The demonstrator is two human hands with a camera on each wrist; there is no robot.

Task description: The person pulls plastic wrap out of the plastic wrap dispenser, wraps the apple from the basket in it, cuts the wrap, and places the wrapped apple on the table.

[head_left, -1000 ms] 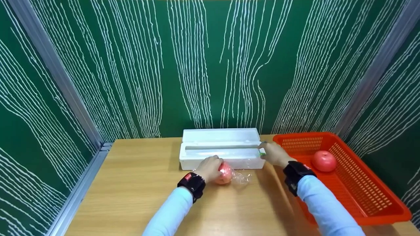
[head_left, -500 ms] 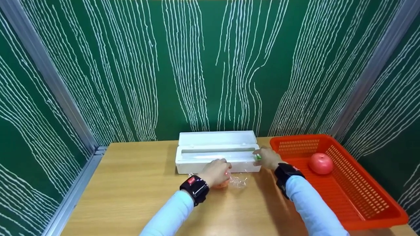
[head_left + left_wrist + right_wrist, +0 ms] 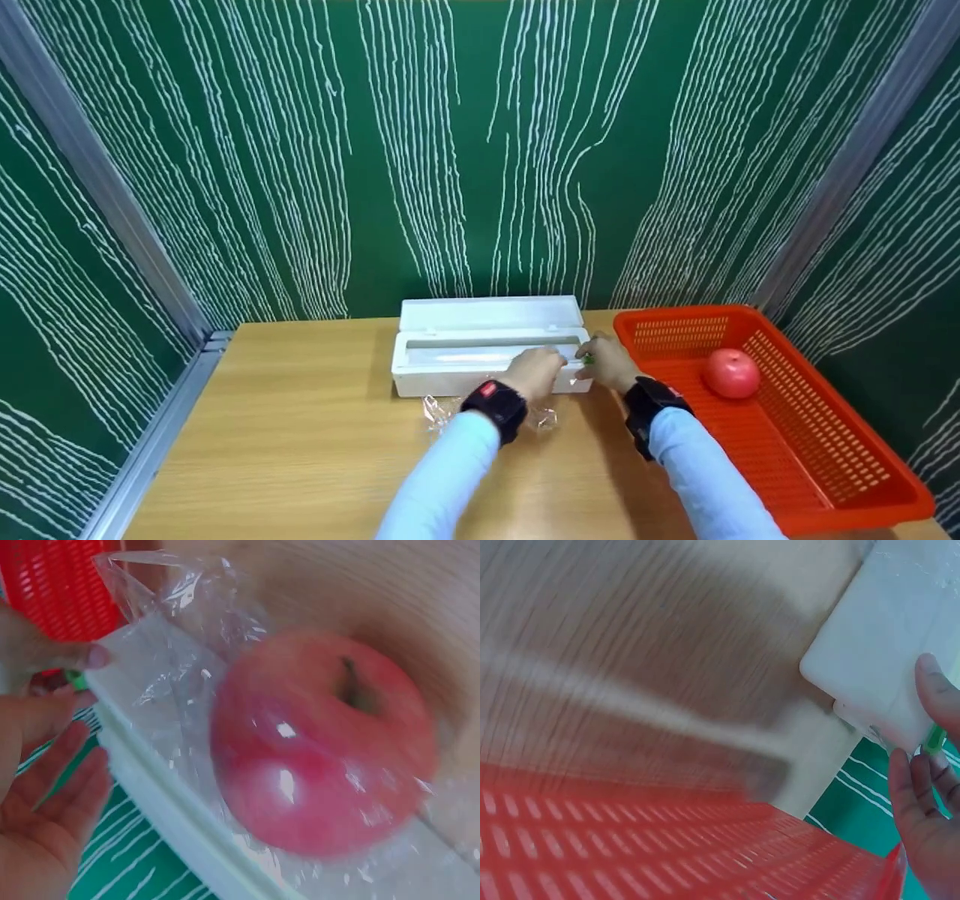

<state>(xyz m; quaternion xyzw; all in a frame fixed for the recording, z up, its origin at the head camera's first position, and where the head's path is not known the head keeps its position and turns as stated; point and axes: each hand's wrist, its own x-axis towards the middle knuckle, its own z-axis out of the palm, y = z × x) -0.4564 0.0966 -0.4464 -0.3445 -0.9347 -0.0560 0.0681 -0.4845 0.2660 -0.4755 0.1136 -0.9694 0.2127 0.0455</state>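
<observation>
A white cling film dispenser [image 3: 489, 384] lies on the table with its lid up and a clear roll inside. At its right end my right hand [image 3: 607, 364] curls its thumb and fingertips around a small green slider [image 3: 934, 739]. Beside it, my left hand [image 3: 536, 371] reaches over the front edge. In the left wrist view its thumb and forefinger lie apart at the dispenser's end, the other fingers loosely spread. Below my left wrist an apple [image 3: 322, 757] sits on clear film [image 3: 187, 615] before the dispenser; in the head view my left arm hides it.
An orange-red plastic basket [image 3: 832, 397] stands on the right, close beside my right wrist. One shiny red fruit [image 3: 732, 373] lies in it. Bare wood of the table [image 3: 300, 420] extends to the left. A green wall with white lines [image 3: 480, 150] rises behind.
My left hand has left the apple and moved right to the dispenser's end. The right hand stays at that end, by the green slider. The head view has shifted slightly.
</observation>
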